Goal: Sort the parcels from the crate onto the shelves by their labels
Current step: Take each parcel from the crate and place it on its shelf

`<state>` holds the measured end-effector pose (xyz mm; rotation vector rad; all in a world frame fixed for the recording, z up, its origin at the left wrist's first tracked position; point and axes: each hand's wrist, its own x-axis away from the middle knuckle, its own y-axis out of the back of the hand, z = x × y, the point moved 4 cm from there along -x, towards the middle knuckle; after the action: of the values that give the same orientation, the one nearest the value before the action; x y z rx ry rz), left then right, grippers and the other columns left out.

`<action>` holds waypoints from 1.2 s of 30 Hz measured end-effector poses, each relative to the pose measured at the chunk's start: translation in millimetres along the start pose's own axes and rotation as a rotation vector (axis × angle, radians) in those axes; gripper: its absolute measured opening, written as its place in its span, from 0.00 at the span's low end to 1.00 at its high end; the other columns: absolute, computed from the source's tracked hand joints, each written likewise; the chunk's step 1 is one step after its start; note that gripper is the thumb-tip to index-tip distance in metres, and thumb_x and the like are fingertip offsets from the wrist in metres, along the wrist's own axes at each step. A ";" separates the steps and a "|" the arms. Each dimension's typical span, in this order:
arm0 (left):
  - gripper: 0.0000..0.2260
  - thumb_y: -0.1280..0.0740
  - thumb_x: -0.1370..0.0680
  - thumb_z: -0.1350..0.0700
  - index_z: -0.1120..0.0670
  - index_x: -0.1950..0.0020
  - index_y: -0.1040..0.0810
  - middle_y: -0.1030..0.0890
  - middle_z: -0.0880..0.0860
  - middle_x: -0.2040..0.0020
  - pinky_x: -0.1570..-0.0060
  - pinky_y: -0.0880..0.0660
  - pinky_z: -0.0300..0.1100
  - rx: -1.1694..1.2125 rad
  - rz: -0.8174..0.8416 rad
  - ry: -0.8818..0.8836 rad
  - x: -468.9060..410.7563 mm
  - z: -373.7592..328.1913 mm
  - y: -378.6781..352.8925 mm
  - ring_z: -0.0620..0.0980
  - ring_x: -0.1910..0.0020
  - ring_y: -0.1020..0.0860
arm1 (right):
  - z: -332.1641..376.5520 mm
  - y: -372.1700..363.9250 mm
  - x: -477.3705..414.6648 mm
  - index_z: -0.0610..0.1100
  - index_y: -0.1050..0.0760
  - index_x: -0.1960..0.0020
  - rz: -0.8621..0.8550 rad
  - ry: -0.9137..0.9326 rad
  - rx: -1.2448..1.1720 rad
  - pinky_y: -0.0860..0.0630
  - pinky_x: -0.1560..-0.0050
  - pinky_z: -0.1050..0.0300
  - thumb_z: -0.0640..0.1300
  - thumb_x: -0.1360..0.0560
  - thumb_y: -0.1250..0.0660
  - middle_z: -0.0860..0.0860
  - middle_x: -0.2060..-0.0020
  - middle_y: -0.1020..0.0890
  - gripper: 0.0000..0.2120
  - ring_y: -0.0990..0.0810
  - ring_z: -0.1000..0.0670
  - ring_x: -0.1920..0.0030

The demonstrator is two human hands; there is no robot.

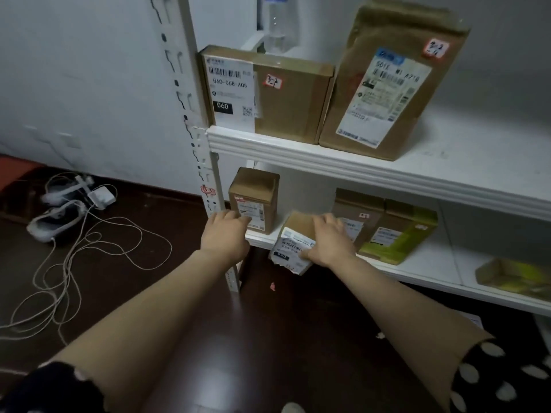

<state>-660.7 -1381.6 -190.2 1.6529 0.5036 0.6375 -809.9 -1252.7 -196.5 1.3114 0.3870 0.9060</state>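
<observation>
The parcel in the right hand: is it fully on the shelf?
No, the parcel tilts out past the lower shelf's front edge.

The upper shelf (465, 150) in front of me carries a flat carton (286, 102) with a 060 label at its left end and a tall brown paper parcel (387, 84) just beside it, leaning back; a clear bottle (278, 25) shows behind the carton. The lower shelf (429, 263) holds a small upright carton (256, 198) at the left, a brown carton (357, 216) and a green-and-brown carton (399, 234) touching further right, and a flat yellow-green box (512, 278) well apart at the far right; the small labelled parcel (295, 242) under my right hand (331, 242) tilts over its front edge. The dark wooden floor (208, 338) to my left bears looped white cables (89, 248), a white charger (101, 196) and two white devices (56, 222).
</observation>
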 end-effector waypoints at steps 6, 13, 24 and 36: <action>0.28 0.38 0.23 0.59 0.48 0.24 0.41 0.44 0.56 0.23 0.25 0.55 0.50 -0.013 -0.074 -0.034 -59.4 11.9 -6.2 0.56 0.24 0.50 | 2.4 -20.6 -57.1 0.47 0.48 0.24 -0.047 -0.026 0.094 0.36 0.33 0.49 0.47 0.28 0.28 0.45 0.31 0.36 0.41 0.37 0.43 0.31; 0.31 0.36 0.21 0.54 0.50 0.22 0.48 0.49 0.58 0.22 0.25 0.52 0.50 0.051 -0.048 -0.114 -117.1 27.7 -30.8 0.58 0.23 0.53 | 7.3 -62.0 -105.3 0.47 0.52 0.23 -0.061 -0.052 0.097 0.38 0.30 0.48 0.43 0.26 0.30 0.42 0.27 0.42 0.40 0.43 0.42 0.27; 0.29 0.39 0.20 0.57 0.53 0.22 0.50 0.49 0.58 0.22 0.26 0.49 0.47 -0.031 -0.091 -0.250 -136.9 33.4 -53.6 0.57 0.24 0.51 | -1.1 -95.2 -127.0 0.52 0.55 0.22 -0.097 -0.028 0.047 0.41 0.29 0.48 0.38 0.28 0.28 0.42 0.25 0.65 0.46 0.64 0.41 0.25; 0.26 0.45 0.19 0.62 0.54 0.22 0.48 0.45 0.59 0.23 0.28 0.45 0.47 -0.059 -0.186 -0.237 -135.0 29.5 -52.0 0.57 0.24 0.47 | -1.8 -105.4 -143.6 0.49 0.51 0.23 -0.227 0.044 0.097 0.37 0.31 0.49 0.26 0.32 0.31 0.43 0.24 0.54 0.47 0.60 0.41 0.24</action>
<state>-741.8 -1481.6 -262.5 1.5790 0.4548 0.3123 -862.5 -1358.5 -329.6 1.3071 0.6079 0.7332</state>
